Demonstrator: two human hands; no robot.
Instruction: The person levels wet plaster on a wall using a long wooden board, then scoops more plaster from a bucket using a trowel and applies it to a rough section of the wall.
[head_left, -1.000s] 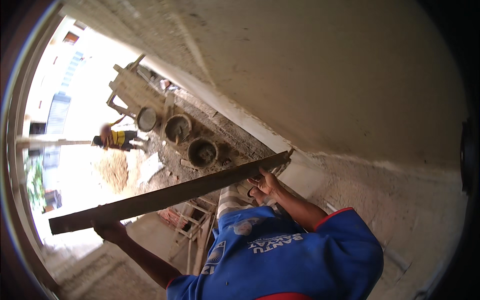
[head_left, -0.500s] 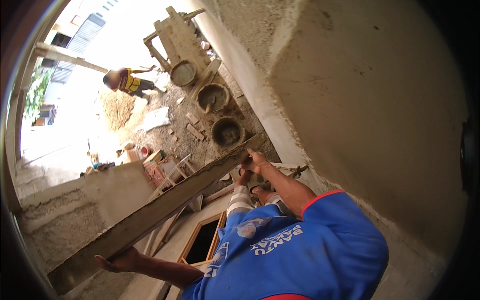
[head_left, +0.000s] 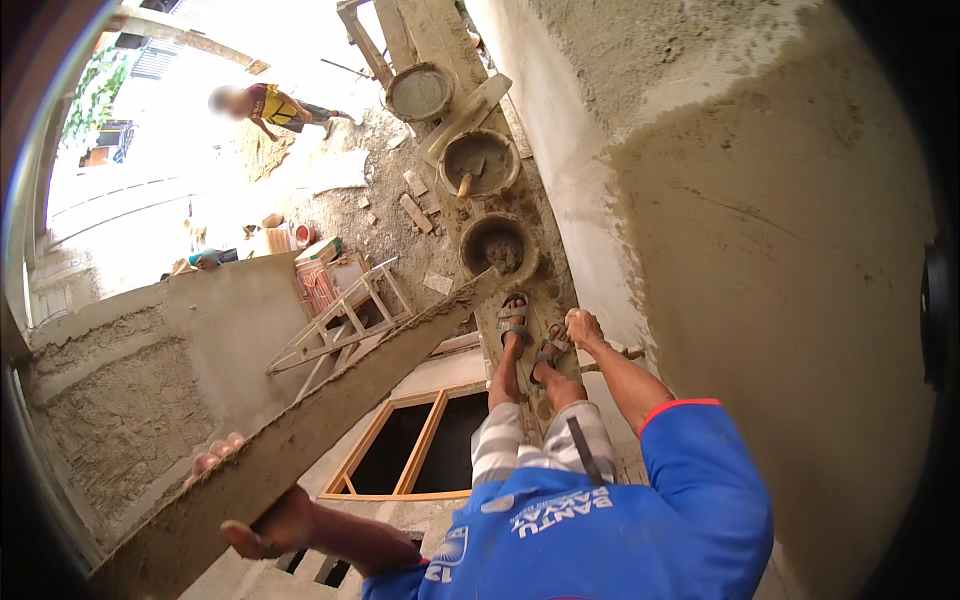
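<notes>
Your left hand (head_left: pixel 285 522) grips the mortar-caked board (head_left: pixel 320 425), its far end at the left edge of the plank platform (head_left: pixel 553 290), near a mortar tub (head_left: pixel 533 255); your right hand (head_left: pixel 583 327) is apart, curled, contents unclear.

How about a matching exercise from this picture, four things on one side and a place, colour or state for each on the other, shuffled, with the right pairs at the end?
Things
1. Long board
2. Trowel
3. Shirt
4. Sandals

Places, colours, states
A. Blue with red trim
B. Strapped on the feet
C. Held in the left hand
D. In the middle bucket of the row of three

Right pairs
1-C, 2-D, 3-A, 4-B
</notes>
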